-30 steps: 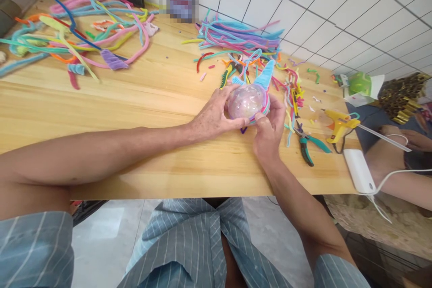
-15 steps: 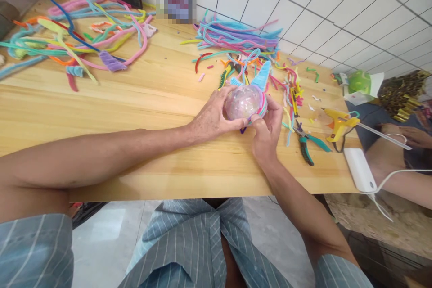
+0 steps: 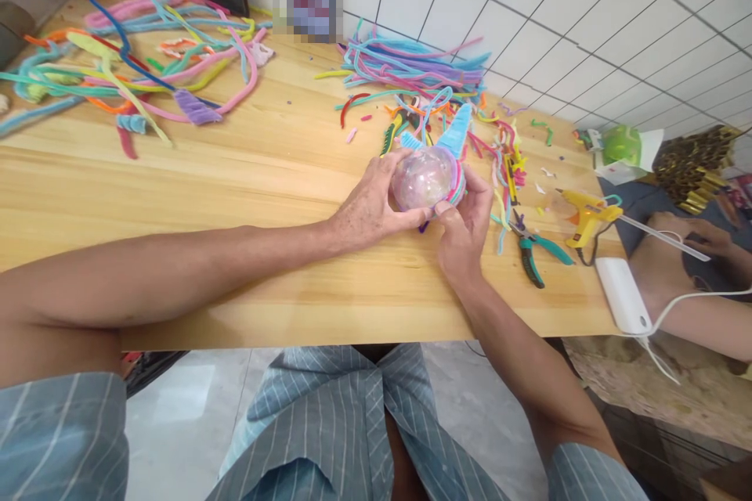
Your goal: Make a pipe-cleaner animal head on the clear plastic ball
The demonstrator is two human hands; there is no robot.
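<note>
A clear glittery pink ball (image 3: 423, 176) with a rim of coloured pipe cleaners and two blue pipe-cleaner horns (image 3: 457, 131) rests just above the wooden table (image 3: 235, 172). My left hand (image 3: 367, 207) cups its left side, thumb under it. My right hand (image 3: 467, 223) grips its right side, thumb and forefinger pinching the pipe-cleaner rim at the bottom. Both hands are closed on the ball.
Loose pipe cleaners lie in heaps at the far left (image 3: 129, 55) and behind the ball (image 3: 411, 63). Green-handled pliers (image 3: 534, 250), a yellow glue gun (image 3: 587, 215) and a white power pack (image 3: 623, 296) sit at the right. Another person's arm (image 3: 693, 305) is at the right edge.
The ball has shifted slightly up and left in my hands, and my right fingers have crept along the rim. The other person's arm at the right has moved a little.
</note>
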